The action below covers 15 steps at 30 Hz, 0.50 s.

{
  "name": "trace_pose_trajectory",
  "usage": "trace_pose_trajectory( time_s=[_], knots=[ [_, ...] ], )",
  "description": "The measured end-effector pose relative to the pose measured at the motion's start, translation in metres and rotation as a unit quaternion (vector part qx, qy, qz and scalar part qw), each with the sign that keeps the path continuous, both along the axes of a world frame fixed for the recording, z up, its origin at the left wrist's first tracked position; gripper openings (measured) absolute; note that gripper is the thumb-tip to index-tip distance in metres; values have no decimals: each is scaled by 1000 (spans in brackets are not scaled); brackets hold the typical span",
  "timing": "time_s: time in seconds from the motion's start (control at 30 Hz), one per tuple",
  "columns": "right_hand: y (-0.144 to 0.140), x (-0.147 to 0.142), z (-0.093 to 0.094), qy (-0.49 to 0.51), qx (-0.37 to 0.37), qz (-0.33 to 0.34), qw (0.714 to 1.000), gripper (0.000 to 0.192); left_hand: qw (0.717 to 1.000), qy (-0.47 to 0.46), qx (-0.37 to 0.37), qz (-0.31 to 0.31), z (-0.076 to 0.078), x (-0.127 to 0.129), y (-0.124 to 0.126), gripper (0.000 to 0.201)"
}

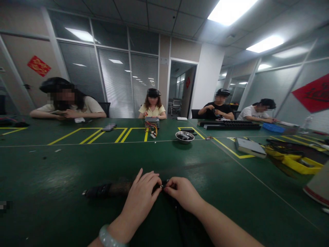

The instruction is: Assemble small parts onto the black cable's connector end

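A dark cylindrical tool (pixel 109 190), which looks like an electric screwdriver, lies on the green table with its narrow metal tip to the left. My left hand (pixel 142 192) reaches across its right end, thumb and forefinger pinched at a small dark piece with a pale spot (pixel 161 186). From the other side, my right hand (pixel 183 192) pinches at that same dark piece, fingertips almost meeting those of the left. Whether the piece is joined to the tool is hidden behind my left hand. A dark cord-like strip (pixel 177 209) runs toward me beneath the right hand.
A metal bowl (pixel 184 137) of dark parts stands ahead. Beyond it sits a grey box with coloured wires (pixel 152 124). To the right are a silver flat box (pixel 250 147), a yellow tray (pixel 303 165) and a white container (pixel 318 187). Several people sit across the table.
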State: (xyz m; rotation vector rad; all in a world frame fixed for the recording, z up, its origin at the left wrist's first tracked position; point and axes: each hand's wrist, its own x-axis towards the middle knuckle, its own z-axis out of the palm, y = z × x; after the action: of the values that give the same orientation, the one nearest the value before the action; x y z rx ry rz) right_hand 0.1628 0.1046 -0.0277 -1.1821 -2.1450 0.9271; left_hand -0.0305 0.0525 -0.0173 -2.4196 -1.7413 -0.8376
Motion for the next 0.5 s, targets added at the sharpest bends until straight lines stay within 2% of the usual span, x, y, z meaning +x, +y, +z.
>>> trace_pose_trajectory(
  time_s=[0.23, 0.5],
  knots=[
    [-1, -1, 0, 10, -3, 0, 1000, 12, 1000, -5, 7, -10, 0, 1, 0, 12],
    [-1, 0, 1, 3, 4, 0, 1000, 11, 1000, -5, 1, 2, 1, 2, -1, 24]
  ],
)
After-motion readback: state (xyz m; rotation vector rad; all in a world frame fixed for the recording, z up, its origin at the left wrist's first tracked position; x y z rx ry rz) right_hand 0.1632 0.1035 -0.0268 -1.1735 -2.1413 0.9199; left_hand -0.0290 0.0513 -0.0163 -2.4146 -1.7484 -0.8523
